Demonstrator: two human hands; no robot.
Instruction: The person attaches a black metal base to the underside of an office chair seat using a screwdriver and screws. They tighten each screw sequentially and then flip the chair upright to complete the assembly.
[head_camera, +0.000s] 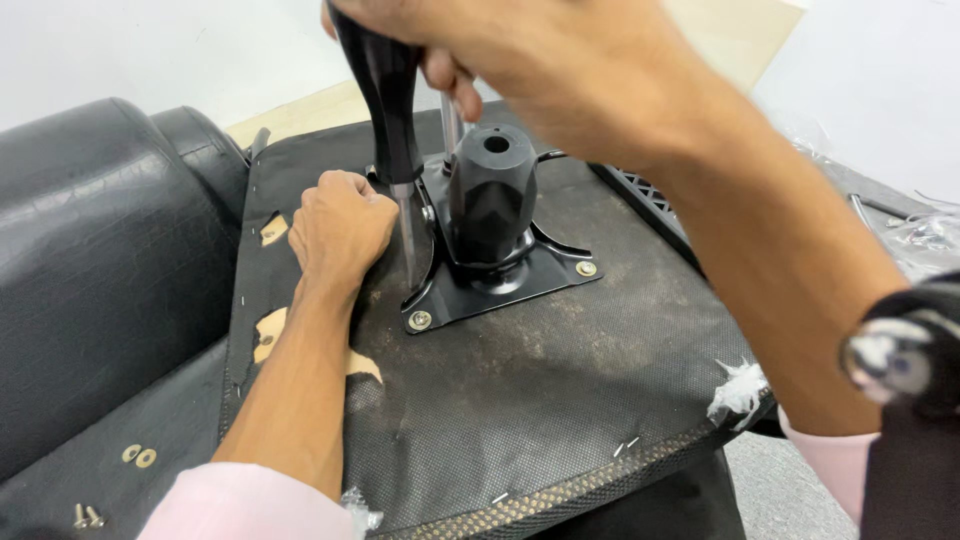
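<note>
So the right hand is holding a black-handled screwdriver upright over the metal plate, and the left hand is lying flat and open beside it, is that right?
Not quite. The head view shows the left hand closed in a fist beside the metal plate, not flat and open. The right hand does hold the black-handled screwdriver upright.

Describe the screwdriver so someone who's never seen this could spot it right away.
Start at the upturned chair seat covered in dark fabric, then find the black metal plate bolted to its middle. The screwdriver stands upright at the plate's left edge, held by the right hand; its glossy black bulbous handle and thin steel shaft distinguish it from the stubby black post beside it.
</note>
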